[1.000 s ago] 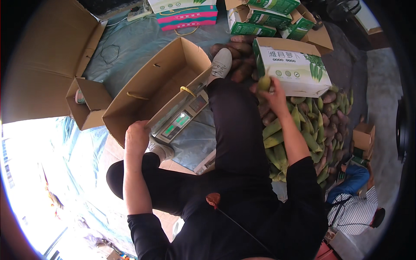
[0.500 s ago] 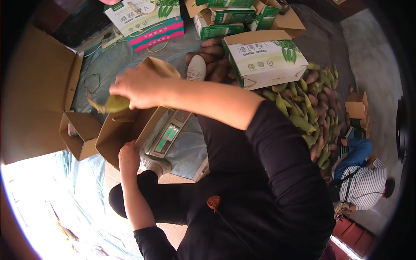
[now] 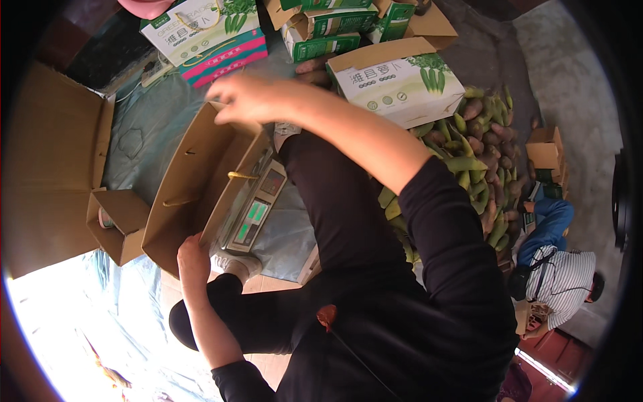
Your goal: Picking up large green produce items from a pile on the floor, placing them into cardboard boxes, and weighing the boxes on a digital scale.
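A tall cardboard box [image 3: 175, 224] with yellow cord handles stands with its mouth up, tilted toward the left, against a digital scale [image 3: 256, 210] with lit green displays. Its bottom is hidden from me. At the box's near end my left hand [image 3: 193, 259] is closed over the rim. My right hand [image 3: 249, 97] hovers at the far end, slightly blurred, its fingers apart and nothing visible in them. To the right, green radishes [image 3: 474, 164] lie heaped with reddish-brown root vegetables [image 3: 492, 139].
A white printed carton [image 3: 398, 84] rests at the pile's edge. Green cartons [image 3: 328, 30] and a pink-and-teal box [image 3: 224, 59] stand at the back. A small open box [image 3: 117, 224] is at left. A person in a striped shirt [image 3: 566, 285] sits at far right.
My right hand has swung from left of the box to its far end, and the green radish it held no longer shows. My left hand keeps its grip on the rim.
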Available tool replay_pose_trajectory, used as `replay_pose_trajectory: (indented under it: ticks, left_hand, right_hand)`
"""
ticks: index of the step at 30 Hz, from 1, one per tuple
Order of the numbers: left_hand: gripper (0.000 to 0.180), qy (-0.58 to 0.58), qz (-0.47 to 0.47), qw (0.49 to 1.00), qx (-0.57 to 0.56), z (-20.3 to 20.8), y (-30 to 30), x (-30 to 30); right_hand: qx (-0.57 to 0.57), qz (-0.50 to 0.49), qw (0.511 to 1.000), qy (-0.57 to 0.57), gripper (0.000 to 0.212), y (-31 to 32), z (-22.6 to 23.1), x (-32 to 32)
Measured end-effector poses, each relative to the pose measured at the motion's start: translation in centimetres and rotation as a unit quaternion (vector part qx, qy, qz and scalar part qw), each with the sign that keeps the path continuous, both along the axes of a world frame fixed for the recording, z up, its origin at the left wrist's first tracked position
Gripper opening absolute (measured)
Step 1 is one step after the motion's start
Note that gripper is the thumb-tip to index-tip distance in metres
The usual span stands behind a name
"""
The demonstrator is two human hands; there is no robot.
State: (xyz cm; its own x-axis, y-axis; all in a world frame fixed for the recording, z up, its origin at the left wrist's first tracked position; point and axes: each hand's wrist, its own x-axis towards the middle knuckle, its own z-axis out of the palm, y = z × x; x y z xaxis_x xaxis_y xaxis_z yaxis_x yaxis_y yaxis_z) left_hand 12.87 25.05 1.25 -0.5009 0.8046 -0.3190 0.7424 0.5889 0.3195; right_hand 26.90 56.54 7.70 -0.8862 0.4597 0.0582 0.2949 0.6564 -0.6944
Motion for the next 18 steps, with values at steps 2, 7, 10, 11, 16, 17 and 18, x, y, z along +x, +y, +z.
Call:
replay_pose_trajectory:
  ticks: [2, 7, 10, 11, 16, 17, 18]
  left_hand:
    - [0.031, 0.008, -0.007, 1.000, -0.006, 0.0, -0.4, -0.1]
    - [0.032, -0.017, -0.004, 1.000, -0.008, -0.2, 1.1, 0.6]
    - [0.032, -0.016, 0.004, 1.000, -0.003, 0.2, 1.1, 0.8]
    - [0.032, -0.008, 0.004, 1.000, -0.004, 0.4, 0.9, 0.7]
    - [0.031, -0.017, 0.002, 1.000, -0.009, 0.6, 1.4, 0.9]
    - [0.031, -0.016, 0.000, 1.000, -0.009, 0.6, 1.6, 1.1]
    - [0.031, -0.009, -0.001, 1.000, -0.013, 0.7, 1.4, 1.0]
  right_hand:
    - [-0.022, -0.109, 0.993, 0.026, 0.044, 4.6, -1.5, 3.6]
    - [0.245, -0.415, 0.876, -0.022, 0.046, 14.5, -7.7, 21.4]
    - [0.294, -0.564, 0.752, -0.174, 0.055, 16.8, -9.0, 31.6]
    - [0.304, -0.596, 0.722, -0.179, 0.059, 16.8, -9.8, 33.8]
    - [0.075, -0.618, 0.766, -0.163, 0.063, 15.6, -12.0, 39.8]
    - [0.078, -0.623, 0.762, -0.161, 0.063, 15.6, -12.1, 40.4]
    - [0.079, -0.630, 0.753, -0.170, 0.060, 14.3, -11.6, 38.0]
